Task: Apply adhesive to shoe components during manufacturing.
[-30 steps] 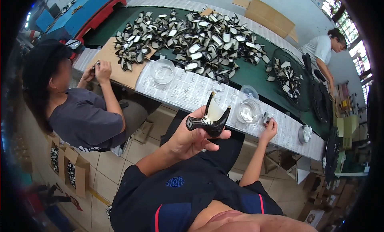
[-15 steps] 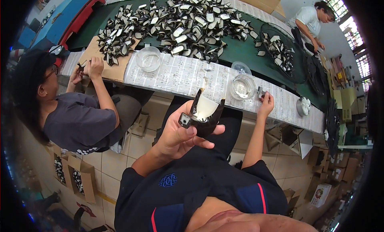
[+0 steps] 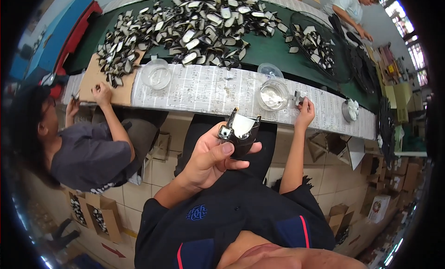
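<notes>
My left hand (image 3: 206, 160) is closed on a glossy black curved piece (image 3: 242, 146) with a white inner face, two upright prongs and a small square end with a hole. It is held up in front of my chest, short of the table's front edge. Over that edge, at the right, my right hand (image 3: 306, 112) pinches a small grey piece (image 3: 297, 99); its exact kind is unclear. Beside that hand stands a round clear tub (image 3: 273, 95), with a clear lid (image 3: 270, 70) behind it.
A big heap of black-and-white pieces (image 3: 194, 32) covers the green table (image 3: 266, 50). More lie in a round mesh basket (image 3: 345, 67). Another clear tub (image 3: 156, 74), a cardboard sheet (image 3: 121, 92) and a metal cup (image 3: 348, 112) line the front strip. Co-workers are at left and far right.
The view has shifted a little. My right hand shows more of the small grey piece, while my left keeps its grip. The left co-worker's hands have moved apart, one onto the cardboard.
</notes>
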The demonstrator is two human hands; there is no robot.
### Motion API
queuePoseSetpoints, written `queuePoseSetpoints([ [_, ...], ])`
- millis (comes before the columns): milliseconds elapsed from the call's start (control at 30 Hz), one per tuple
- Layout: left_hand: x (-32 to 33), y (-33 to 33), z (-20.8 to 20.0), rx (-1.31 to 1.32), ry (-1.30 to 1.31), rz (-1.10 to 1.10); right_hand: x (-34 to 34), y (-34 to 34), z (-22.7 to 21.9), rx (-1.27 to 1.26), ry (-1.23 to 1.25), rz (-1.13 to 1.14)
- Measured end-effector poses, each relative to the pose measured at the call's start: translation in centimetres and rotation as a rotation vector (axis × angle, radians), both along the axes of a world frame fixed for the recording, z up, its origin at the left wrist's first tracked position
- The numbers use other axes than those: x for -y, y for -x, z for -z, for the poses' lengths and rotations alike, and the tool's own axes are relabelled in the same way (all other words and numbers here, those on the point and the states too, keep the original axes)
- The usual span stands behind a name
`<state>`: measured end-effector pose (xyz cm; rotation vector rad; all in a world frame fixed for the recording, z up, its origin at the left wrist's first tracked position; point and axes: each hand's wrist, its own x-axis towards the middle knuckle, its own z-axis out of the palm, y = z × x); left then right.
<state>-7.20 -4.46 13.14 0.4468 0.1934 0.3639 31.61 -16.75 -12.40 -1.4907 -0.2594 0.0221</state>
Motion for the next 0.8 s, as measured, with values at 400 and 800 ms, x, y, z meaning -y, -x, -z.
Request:
queuePoseSetpoints([
  [400,-13.5,-19.7,13.3,-0.343,-0.305,-0.220,-0.6,-1.3,-0.8,-0.051,-0.123,0.076],
  [800,-16.0,-41.0,5.1,0.100,-1.143,0.251,0.9,-1.3,1.5,-0.008,-0.210,0.088],
])
